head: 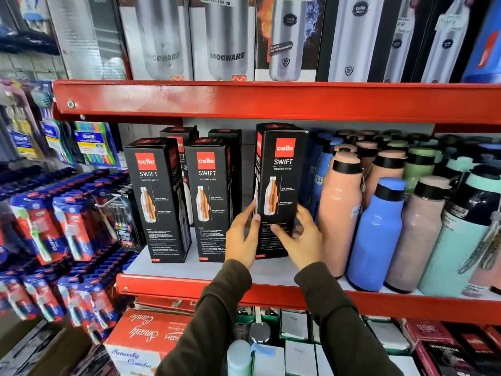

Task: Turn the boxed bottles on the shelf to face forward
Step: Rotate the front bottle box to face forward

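Head view: I am clasping the upright boxed bottle [279, 185] at frame centre between left hand [242, 240] and right hand [301, 236], both equally near, its front panel facing me.

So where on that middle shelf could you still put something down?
There is a bare strip of shelf along the front edge, before the left and middle black boxes, plus narrow gaps between the boxes. The right side is crowded with bottles. Both hands hold the third box.
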### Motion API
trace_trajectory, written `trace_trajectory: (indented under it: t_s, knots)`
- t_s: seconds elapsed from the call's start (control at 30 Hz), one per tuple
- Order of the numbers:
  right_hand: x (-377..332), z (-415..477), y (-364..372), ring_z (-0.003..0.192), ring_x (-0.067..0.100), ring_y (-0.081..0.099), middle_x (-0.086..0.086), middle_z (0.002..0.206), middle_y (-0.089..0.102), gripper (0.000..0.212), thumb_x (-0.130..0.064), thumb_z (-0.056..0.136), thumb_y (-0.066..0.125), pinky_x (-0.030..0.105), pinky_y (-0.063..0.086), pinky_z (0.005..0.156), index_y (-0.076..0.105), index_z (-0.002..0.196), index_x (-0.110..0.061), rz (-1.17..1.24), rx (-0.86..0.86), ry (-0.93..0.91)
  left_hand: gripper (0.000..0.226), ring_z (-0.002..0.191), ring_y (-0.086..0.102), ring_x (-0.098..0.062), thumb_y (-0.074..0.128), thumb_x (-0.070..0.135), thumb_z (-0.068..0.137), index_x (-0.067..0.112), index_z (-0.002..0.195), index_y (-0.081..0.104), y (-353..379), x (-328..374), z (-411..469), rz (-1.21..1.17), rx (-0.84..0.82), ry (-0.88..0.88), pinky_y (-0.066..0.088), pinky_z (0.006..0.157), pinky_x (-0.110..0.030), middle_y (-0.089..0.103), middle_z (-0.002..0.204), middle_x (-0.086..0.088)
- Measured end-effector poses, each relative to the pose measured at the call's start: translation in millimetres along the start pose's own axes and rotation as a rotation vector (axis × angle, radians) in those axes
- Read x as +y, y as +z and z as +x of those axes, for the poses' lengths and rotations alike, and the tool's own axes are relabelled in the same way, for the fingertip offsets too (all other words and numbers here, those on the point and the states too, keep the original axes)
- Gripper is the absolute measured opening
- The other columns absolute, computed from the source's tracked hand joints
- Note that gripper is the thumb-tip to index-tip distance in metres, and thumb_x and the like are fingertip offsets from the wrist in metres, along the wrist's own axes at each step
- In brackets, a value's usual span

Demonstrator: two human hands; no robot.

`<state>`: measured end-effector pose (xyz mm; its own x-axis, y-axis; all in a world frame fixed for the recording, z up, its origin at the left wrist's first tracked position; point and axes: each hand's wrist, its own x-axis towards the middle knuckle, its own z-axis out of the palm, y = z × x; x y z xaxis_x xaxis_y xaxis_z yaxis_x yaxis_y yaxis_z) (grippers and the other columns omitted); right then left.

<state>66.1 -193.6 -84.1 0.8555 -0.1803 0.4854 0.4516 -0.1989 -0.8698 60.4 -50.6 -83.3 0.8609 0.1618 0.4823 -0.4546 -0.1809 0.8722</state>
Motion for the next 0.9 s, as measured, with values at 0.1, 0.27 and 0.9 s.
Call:
trace_trajectory:
  t_s: [0.1, 0.27, 0.9]
  knots:
    - [-4, 2, 0, 0.105, -0.008, 0.061, -0.022, 0.114, 0.065, 0.089, -0.033, 0.057, 0.091, 0.015, 0.051, 0.089, 0.046, 0.134, -0.032, -0.046, -0.017, -0.003, 0.037, 0.125, 0.053, -0.005, 0.042, 0.035, 0.102, 0.027, 0.134, 0.057, 3, 5, -3, -0.011, 0.063, 0.026, 0.041, 0.107, -0.024, 0.060, 0.134, 0.004]
    - [-5, 2, 6, 0.102, -0.014, 0.058, -0.028, 0.107, 0.064, 0.095, -0.059, 0.042, 0.088, 0.016, 0.049, 0.086, 0.045, 0.125, -0.042, -0.122, 0.042, -0.005, 0.037, 0.116, 0.057, 0.000, 0.039, 0.038, 0.100, 0.029, 0.127, 0.063, 8, 5, -14, 0.002, 0.136, 0.067, 0.047, 0.102, -0.028, 0.062, 0.119, 0.016]
    - [-2, 3, -4, 0.122, -0.014, 0.042, -0.041, 0.130, 0.041, 0.100, -0.022, 0.073, 0.076, 0.013, 0.035, 0.102, 0.015, 0.145, -0.052, -0.159, -0.233, 0.006, 0.047, 0.124, 0.050, -0.014, 0.046, 0.021, 0.101, 0.017, 0.146, 0.037, -4, -10, -1, 0.031, -0.019, -0.118, 0.036, 0.102, -0.023, 0.052, 0.143, -0.004]
